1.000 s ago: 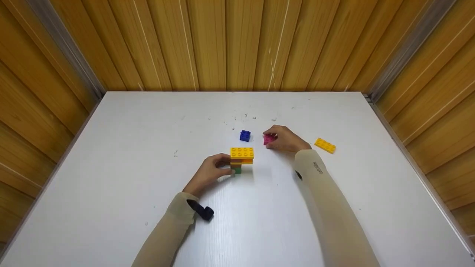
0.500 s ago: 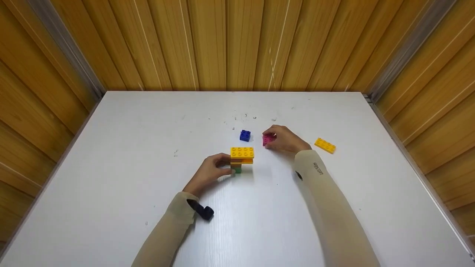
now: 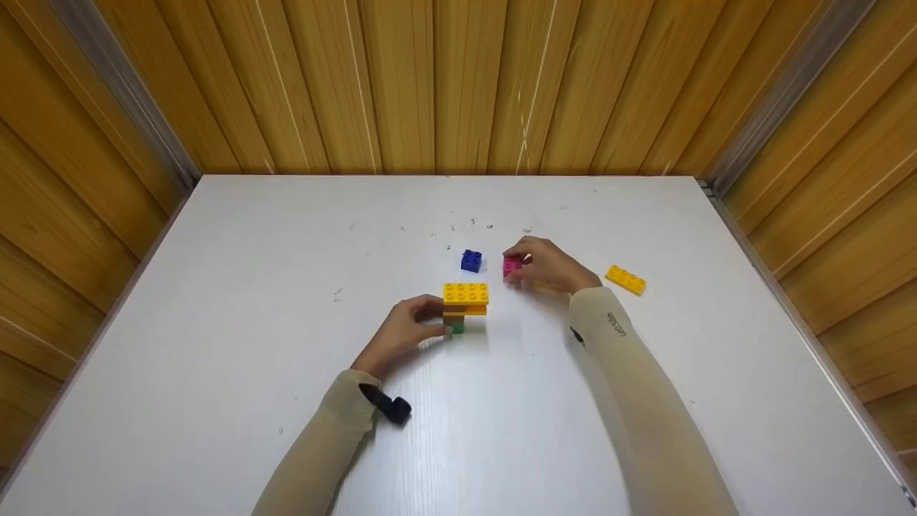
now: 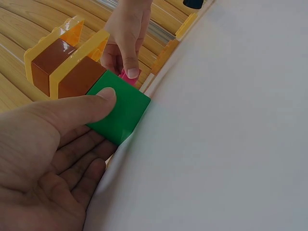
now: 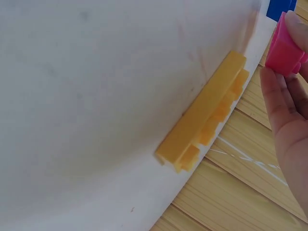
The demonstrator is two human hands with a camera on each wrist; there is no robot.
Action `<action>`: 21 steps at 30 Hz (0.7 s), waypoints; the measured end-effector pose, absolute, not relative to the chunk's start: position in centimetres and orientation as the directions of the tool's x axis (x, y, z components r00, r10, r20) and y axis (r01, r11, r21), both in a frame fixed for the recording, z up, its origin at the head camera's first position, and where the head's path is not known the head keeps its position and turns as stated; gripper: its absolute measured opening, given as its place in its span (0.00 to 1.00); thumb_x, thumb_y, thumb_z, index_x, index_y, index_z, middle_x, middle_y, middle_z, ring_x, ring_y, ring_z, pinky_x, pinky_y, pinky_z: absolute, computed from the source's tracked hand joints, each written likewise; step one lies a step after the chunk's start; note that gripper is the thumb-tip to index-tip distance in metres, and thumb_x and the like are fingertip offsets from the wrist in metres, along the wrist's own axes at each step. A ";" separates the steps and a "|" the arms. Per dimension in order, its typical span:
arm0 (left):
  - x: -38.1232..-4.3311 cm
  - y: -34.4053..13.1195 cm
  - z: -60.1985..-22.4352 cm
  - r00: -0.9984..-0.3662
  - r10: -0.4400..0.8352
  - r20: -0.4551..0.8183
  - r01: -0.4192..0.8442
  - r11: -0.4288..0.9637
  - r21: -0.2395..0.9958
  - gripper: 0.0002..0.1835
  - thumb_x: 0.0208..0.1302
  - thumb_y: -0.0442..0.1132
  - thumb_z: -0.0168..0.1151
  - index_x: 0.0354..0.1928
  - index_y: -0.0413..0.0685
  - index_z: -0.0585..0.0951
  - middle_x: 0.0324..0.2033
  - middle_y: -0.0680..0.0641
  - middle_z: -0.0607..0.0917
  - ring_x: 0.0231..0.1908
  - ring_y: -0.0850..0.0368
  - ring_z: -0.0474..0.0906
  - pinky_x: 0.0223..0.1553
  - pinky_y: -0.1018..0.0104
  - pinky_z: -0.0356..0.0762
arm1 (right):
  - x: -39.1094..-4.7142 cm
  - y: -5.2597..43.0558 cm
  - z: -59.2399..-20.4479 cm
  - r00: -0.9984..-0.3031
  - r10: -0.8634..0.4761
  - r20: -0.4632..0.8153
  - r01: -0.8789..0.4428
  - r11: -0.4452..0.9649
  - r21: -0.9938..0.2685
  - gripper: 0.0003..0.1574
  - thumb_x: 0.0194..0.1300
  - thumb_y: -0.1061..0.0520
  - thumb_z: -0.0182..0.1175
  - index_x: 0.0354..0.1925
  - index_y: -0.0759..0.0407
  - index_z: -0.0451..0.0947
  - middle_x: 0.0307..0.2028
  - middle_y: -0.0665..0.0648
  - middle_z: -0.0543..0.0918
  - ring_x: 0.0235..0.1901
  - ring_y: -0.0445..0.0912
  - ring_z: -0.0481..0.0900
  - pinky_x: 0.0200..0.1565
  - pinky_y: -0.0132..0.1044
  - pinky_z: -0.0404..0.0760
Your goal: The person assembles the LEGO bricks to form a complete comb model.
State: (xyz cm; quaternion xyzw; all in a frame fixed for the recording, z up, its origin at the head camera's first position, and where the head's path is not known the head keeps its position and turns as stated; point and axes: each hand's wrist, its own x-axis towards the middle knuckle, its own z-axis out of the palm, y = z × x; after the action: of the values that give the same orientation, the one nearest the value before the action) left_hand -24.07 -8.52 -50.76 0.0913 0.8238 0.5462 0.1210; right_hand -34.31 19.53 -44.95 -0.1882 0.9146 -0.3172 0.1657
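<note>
My left hand (image 3: 405,332) grips a small stack of building bricks low down. Its thumb lies on the green brick (image 4: 120,108) at the bottom. Above that come a brown brick (image 4: 79,77), a yellow plate, another brown brick (image 4: 53,57) and a studded yellow plate (image 3: 466,293) on top. The yellow plates jut out to the right of the base. Farther right, my right hand (image 3: 548,265) pinches a pink brick (image 5: 285,45) between thumb and fingers. A blue brick (image 3: 471,261) sits on the table just left of the pink one.
A yellow plate (image 3: 625,279) lies on the white table (image 3: 286,236) right of my right hand. Part of another yellow plate (image 3: 550,287) shows beneath that hand. Wood-look panels (image 3: 444,86) rise behind the table and at both sides.
My right hand has shifted slightly left and up with the pink brick, baring part of a yellow plate beneath it. My left hand and the stack keep their place.
</note>
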 end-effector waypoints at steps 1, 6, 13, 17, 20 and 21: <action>-24.1 -8.5 -50.7 -0.954 0.280 -0.102 0.016 0.389 0.921 0.22 0.55 0.37 0.70 0.54 0.50 0.79 0.53 0.50 0.82 0.55 0.53 0.78 0.64 0.56 0.70 | -34.2 19.5 -44.8 -0.874 -0.446 -0.191 -0.233 0.732 -0.640 0.33 0.60 0.53 0.67 0.62 0.58 0.73 0.53 0.56 0.77 0.52 0.51 0.73 0.60 0.45 0.75; -24.1 -8.6 -50.8 -0.955 0.281 -0.099 0.020 0.394 0.919 0.22 0.55 0.38 0.71 0.54 0.50 0.79 0.52 0.50 0.82 0.55 0.54 0.78 0.63 0.56 0.71 | -34.1 19.1 -44.3 -0.870 -0.457 -0.186 -0.251 0.735 -0.630 0.32 0.60 0.53 0.67 0.62 0.58 0.73 0.53 0.56 0.76 0.52 0.50 0.73 0.62 0.45 0.74; -24.0 -8.6 -50.7 -0.953 0.284 -0.104 0.018 0.397 0.917 0.22 0.56 0.39 0.70 0.54 0.50 0.79 0.52 0.50 0.82 0.54 0.54 0.78 0.63 0.57 0.71 | -33.6 18.7 -43.8 -0.855 -0.495 -0.157 -0.310 0.729 -0.611 0.31 0.60 0.54 0.67 0.61 0.59 0.74 0.52 0.57 0.77 0.51 0.50 0.72 0.62 0.46 0.73; -24.0 -8.5 -50.7 -0.954 0.282 -0.104 0.019 0.403 0.915 0.22 0.56 0.39 0.70 0.54 0.50 0.79 0.52 0.50 0.82 0.53 0.54 0.78 0.63 0.57 0.72 | -33.2 18.4 -43.4 -0.844 -0.520 -0.130 -0.354 0.722 -0.595 0.31 0.60 0.54 0.67 0.61 0.59 0.75 0.51 0.57 0.77 0.50 0.50 0.72 0.60 0.46 0.74; -24.0 -8.5 -50.7 -0.953 0.287 -0.097 0.027 0.399 0.917 0.22 0.56 0.38 0.70 0.54 0.50 0.79 0.52 0.49 0.82 0.53 0.54 0.78 0.63 0.56 0.72 | -32.9 18.2 -43.0 -0.835 -0.539 -0.107 -0.383 0.711 -0.590 0.30 0.60 0.54 0.67 0.60 0.59 0.75 0.51 0.58 0.77 0.49 0.51 0.72 0.59 0.47 0.75; -24.0 -8.5 -50.7 -0.953 0.285 -0.101 0.021 0.398 0.917 0.22 0.56 0.38 0.70 0.54 0.50 0.79 0.52 0.50 0.82 0.53 0.54 0.78 0.63 0.57 0.72 | -32.8 18.2 -42.9 -0.831 -0.547 -0.100 -0.393 0.706 -0.589 0.30 0.60 0.55 0.67 0.60 0.60 0.75 0.51 0.58 0.77 0.49 0.51 0.72 0.59 0.47 0.75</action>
State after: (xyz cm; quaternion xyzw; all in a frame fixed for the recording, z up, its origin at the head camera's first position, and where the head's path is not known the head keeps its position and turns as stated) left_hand -24.03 -8.53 -50.70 0.0925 0.8271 0.5408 0.1217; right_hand -32.81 18.19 -42.90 -0.2572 0.9136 -0.2846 0.1347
